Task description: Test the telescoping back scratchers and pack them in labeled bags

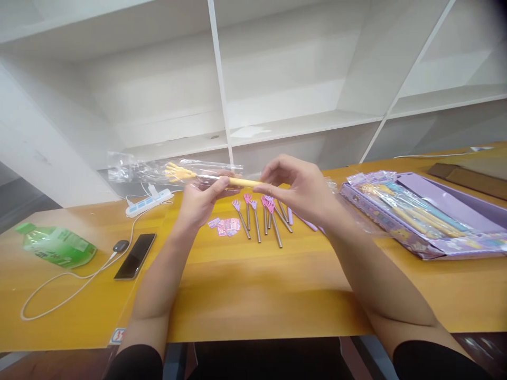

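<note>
Green bottle: lies on its side at the far left of the table (253, 290); green bottle (57, 246) has no part in the handling.
Phone and power strip: the phone (135, 257) lies flat beside a looped white cable (51, 310); the power strip (147, 204) sits behind it.
Clear bag: the clear bag (122, 168) reaches out past the left hand, its far end bare of contents.
Yellow stick: held above the table between both hands; its hand-shaped head appears to be within the film, while the yellow stick (245, 182) shows its handle bare toward the right. It looks part-way bagged; whether going in or coming out, I cannot tell.
Left hand: thumb and fingers closed round the stick and film at mid-length, left hand (200, 200).
Small cards: the printed cards (225, 227) lie loose in a pile.
Loose sticks: several pink and lilac ones lie together, seemingly unbagged; loose sticks (257, 227) make up the portion apparently not dealt with.
Right hand: fingers curved, thumb and fingertips lightly pinching the handle's end, right hand (299, 184).
Purple box: yellow and blue bagged sticks (415, 208) lie inside the purple box (396, 232), seemingly finished as packed; part of its floor shows.
</note>
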The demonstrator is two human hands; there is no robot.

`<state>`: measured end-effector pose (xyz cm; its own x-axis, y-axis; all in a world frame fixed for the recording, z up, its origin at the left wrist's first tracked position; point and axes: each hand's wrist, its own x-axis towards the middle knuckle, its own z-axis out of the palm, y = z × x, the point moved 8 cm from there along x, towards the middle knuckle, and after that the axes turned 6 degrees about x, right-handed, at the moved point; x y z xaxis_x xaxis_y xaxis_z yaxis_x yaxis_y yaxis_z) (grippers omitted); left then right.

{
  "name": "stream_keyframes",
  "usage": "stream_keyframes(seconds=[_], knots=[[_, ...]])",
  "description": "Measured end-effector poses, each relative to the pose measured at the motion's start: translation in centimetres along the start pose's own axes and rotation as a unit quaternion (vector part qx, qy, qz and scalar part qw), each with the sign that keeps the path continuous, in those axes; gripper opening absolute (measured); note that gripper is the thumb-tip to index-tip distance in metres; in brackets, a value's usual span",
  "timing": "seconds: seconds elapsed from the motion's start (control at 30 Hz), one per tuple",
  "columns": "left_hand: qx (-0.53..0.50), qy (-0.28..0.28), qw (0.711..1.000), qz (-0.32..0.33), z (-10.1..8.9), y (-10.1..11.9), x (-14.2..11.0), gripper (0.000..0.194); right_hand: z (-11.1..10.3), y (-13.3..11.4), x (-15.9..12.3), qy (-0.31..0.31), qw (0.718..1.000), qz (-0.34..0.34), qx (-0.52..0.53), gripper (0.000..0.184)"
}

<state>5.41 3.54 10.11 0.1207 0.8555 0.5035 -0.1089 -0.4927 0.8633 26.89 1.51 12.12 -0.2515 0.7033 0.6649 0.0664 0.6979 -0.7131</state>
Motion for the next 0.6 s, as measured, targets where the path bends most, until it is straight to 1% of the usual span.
stream_keyframes(seconds=[0.1, 0.17, 0.27, 0.37, 0.43, 0.5, 0.53, 0.6], knots=[[-0.003, 0.041, 0.999, 0.013, -1.6, 0.8, 0.2, 0.033, -0.6, -0.2, 0.2, -0.038, 0.999, -0.017, -0.006, 0.029], [0.001, 0.045, 0.999, 0.018, -2.2, 1.3, 0.3, 0.033, -0.8, -0.6, 0.2, -0.044, 0.998, -0.034, -0.010, 0.020], [0.000, 0.037, 0.999, 0.018, -2.3, 1.5, 0.3, 0.032, -0.7, -1.2, 0.1, -0.031, 0.996, -0.068, -0.039, 0.014], [0.003, 0.015, 1.000, 0.016, -1.6, 1.2, 0.1, 0.030, -0.2, -1.5, -0.2, -0.004, 0.994, -0.081, -0.078, 0.016], [0.013, -0.022, 1.000, 0.010, -0.5, 0.8, -0.1, 0.028, 0.3, -1.6, -0.4, 0.008, 0.992, -0.088, -0.087, 0.019], [0.014, -0.063, 0.998, 0.000, 0.7, 0.3, -0.3, 0.028, 0.9, -2.0, -0.5, 0.008, 0.991, -0.110, -0.080, 0.023], [0.009, -0.076, 0.997, -0.005, 1.2, 0.0, -0.5, 0.028, 1.0, -2.2, -0.6, 0.002, 0.989, -0.126, -0.073, 0.024], [0.000, -0.081, 0.997, -0.015, 1.7, -0.2, -0.6, 0.030, 0.9, -2.8, -0.7, -0.013, 0.985, -0.161, -0.061, 0.022]])
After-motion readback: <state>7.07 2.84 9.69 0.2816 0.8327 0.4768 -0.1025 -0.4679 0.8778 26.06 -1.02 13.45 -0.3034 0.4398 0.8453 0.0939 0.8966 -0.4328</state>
